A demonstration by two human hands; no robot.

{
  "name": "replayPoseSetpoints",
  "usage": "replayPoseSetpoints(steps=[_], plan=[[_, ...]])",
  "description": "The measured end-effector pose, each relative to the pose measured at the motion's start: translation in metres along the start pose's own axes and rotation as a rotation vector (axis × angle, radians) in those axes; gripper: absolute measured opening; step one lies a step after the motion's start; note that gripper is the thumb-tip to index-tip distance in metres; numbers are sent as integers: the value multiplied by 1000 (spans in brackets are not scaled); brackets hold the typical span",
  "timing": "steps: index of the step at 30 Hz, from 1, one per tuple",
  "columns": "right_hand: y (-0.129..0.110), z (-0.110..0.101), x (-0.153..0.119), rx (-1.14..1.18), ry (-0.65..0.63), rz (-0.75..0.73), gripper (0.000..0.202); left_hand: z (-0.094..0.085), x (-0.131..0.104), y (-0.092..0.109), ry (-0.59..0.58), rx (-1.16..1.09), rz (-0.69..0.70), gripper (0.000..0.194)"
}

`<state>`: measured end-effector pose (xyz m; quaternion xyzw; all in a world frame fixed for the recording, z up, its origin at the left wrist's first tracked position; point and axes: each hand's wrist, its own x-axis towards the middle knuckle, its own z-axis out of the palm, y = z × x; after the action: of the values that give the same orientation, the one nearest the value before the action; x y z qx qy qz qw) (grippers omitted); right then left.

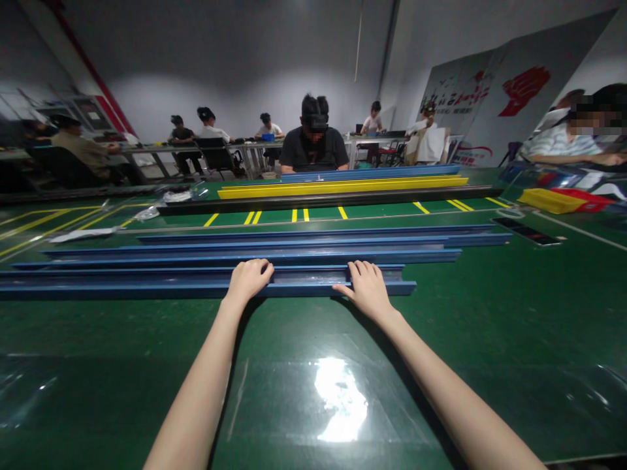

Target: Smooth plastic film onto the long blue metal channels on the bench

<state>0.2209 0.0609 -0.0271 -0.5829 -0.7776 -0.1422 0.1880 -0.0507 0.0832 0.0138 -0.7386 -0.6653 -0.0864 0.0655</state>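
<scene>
The nearest blue U-shaped channel strip [308, 289] lies lengthwise across the table, running out of view on the left. My left hand [249, 279] is closed over it, fingers curled across its top and thumb tucked toward them. Nearer the strip's right end, my right hand [367, 286] grips it too, fingers over the far rim and thumb stretched along the near side. The undersides of both hands are hidden. Just beyond lie more long blue channel strips [337, 257], roughly parallel and close together.
Farther back are a black strip [343, 198], a yellow strip [343, 188] and blue strips [392, 172], with a person [313, 143] seated behind. A phone [526, 231] and yellow tray [548, 201] are at right. Clear plastic film [274, 405] covers the green table [490, 326] in front.
</scene>
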Motion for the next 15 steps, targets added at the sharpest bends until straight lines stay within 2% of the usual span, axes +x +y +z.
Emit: replayPoseSetpoints(steps=[4, 11, 15], plan=[[-7, 1, 2, 5, 10, 1, 70, 1, 2, 12, 29, -32, 95, 34], [-19, 3, 3, 40, 36, 13, 71, 1, 1, 49, 89, -106, 307, 29], [-21, 3, 3, 44, 33, 13, 70, 2, -2, 63, 101, -122, 375, 27]])
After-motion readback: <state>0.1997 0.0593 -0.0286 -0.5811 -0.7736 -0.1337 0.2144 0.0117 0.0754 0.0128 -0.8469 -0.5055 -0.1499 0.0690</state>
